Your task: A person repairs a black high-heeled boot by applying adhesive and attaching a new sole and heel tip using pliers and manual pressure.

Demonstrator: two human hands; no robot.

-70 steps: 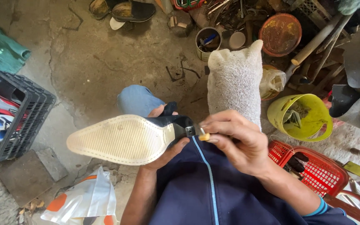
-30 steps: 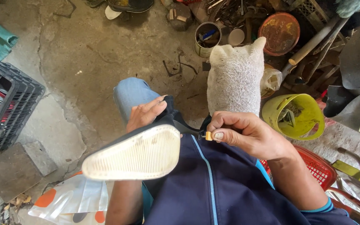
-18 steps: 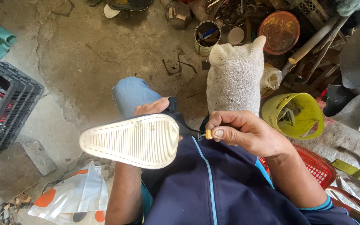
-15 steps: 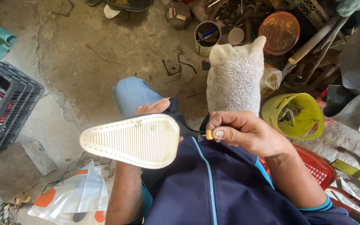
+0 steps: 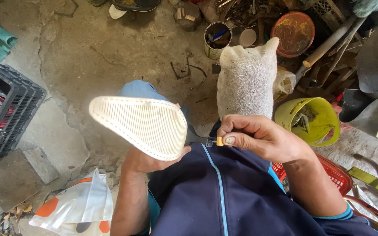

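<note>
The left hand (image 5: 147, 159) cups a black high-heeled shoe with a ribbed cream sole (image 5: 141, 124), sole up, over the lap. The right hand (image 5: 259, 137) pinches a small yellow-handled tool (image 5: 219, 141) against its heel (tip hidden). A yellow plastic bucket (image 5: 309, 120) stands nearby.

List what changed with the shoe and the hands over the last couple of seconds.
The left hand turned the shoe: its pale ribbed sole tipped down toward the floor, then swung back up, and its toe now points up and to the left. Nothing was picked up or released. The right hand stayed pinching the small yellow-tipped tool at the heel; the grey block did not move.
</note>
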